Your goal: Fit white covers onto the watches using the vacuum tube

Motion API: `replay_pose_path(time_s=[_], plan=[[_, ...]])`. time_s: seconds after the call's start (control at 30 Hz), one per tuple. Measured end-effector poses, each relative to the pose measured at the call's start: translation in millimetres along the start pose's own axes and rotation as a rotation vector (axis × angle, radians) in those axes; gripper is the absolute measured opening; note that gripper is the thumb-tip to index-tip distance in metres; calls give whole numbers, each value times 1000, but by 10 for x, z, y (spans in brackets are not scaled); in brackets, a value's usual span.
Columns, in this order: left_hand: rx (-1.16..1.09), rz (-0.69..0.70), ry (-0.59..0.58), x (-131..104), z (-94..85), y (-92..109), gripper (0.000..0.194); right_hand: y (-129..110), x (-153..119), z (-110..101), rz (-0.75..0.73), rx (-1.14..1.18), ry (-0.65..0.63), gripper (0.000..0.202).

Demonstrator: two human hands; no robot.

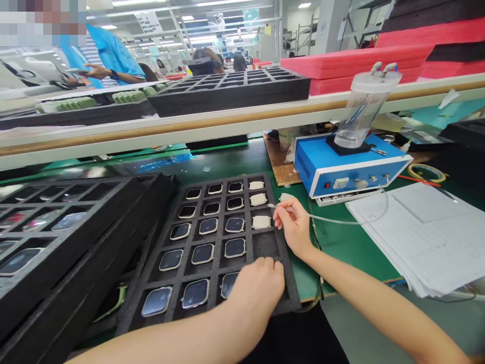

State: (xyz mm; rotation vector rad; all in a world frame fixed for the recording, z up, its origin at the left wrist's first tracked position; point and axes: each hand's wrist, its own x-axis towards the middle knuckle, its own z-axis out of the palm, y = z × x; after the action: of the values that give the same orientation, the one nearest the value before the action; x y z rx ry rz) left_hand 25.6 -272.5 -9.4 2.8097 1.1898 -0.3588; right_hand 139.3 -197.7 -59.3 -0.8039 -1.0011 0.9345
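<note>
- Black foam tray (291, 273) lies on the green bench (343, 240); I count three columns of dark-screened watches (202, 254), and three white pieces (261, 222) at the far end of the rightmost column.
- Right hand (297, 230): mostly closed, thumb and fingers pinching a clear tube (341, 221) just behind its pale tip (271, 205). Tip stands near the white pieces; from my remote position I cannot confirm contact.
- Left hand (261, 283): curled, knuckles up, above the near end of the rightmost column. Fingertips are hidden, so I cannot tell whether it grips anything.
- Clear tube loops across to the front of a blue box (322, 174).
</note>
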Motion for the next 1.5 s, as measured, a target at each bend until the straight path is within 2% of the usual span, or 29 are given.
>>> replay_pose_path(time_s=[0.07, 0.2, 0.3, 0.33, 0.4, 0.47, 0.5, 0.63, 0.73, 0.83, 0.9, 1.03, 1.2, 1.5], plan=[[-168, -37, 17, -23, -69, -80, 19, 0, 1, 0, -3, -4, 8, 5], [-555, -101, 19, -96, -170, -335, 38, -7, 6, 0, 2, -8, 7, 5], [-1037, -45, -3, -86, -191, -630, 44, -15, 4, 2, 3, -7, 8, 5], [-1226, -3, 28, -61, -189, -734, 43, -18, 2, 3, 4, -5, 10, 5], [-1548, 58, 175, 14, -172, -917, 44, -22, -3, 5, 7, -2, 14, 5], [-1735, 79, 316, 111, -136, -1035, 48, -25, -9, 7, 16, -1, 14, 6], [-1781, 86, 347, 161, -111, -1067, 50, -27, -13, 9, 22, -1, 11, 6], [-1849, 110, 377, 337, 40, -1096, 48, -47, -33, 21, 54, -5, -3, 8], [-1815, 71, 405, 413, 167, -1099, 42, -67, -66, 29, 90, 23, 1, 9], [-1726, 83, 357, 431, 239, -1095, 37, -79, -121, 35, 93, 62, -28, 8], [-1674, 133, 327, 426, 249, -1081, 36, -81, -163, 41, 92, 71, -64, 7], [-1572, 198, 363, 416, 234, -1054, 35, -76, -212, 48, 143, 67, -113, 7], [-1460, 188, 377, 406, 247, -1045, 34, -57, -217, 33, 172, 25, -118, 12], [-1432, 172, 409, 399, 261, -1035, 37, -55, -218, 23, 156, -13, -118, 14]])
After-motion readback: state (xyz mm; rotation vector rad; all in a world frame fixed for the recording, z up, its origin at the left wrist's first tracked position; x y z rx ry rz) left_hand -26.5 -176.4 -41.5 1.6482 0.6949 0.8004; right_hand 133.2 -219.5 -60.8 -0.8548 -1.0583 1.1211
